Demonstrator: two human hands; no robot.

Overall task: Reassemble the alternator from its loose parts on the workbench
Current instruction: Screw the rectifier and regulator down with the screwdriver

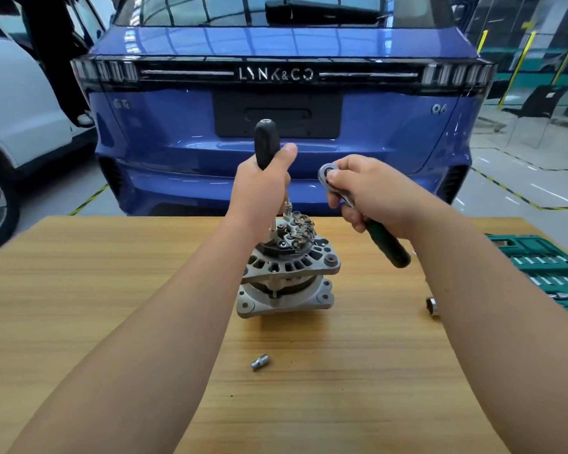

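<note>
In the head view, the alternator (287,270) stands on the workbench (112,290) about midway between its left and right edges, closer to the far edge than to the near one. It rests on its ribbed silver housing. The end with the exposed copper leads and the black plastic piece faces up. A dark gap shows between the two halves of the housing.

Your left hand (263,181) is wrapped round the black handle of a nut driver (267,144). Your thumb lies up against the grip, and the butt of the handle sticks out above your fist. The driver stands nearly upright, and its thin metal shaft runs down from your fist to the far side of the alternator's top. From this angle you cannot tell whether the tip is seated on a fastener.

Your right hand (371,191) holds a ratchet (387,244) in the air, above and to the right of the alternator and clear of it. Your fingers curl round the shank just below the round head, with thumb and forefinger at the head itself. The green handle slants down toward the right edge of the surface.

A small loose socket (259,362) lies on its side toward the near edge, straight in front of the alternator and well apart from it. A second socket (433,305) lies near the right edge, beside an open green tool case (545,267) that sits at that edge. Beyond the far edge stands a blue car (276,126), tail toward you, and a white car (14,109) shows past the far left corner.
</note>
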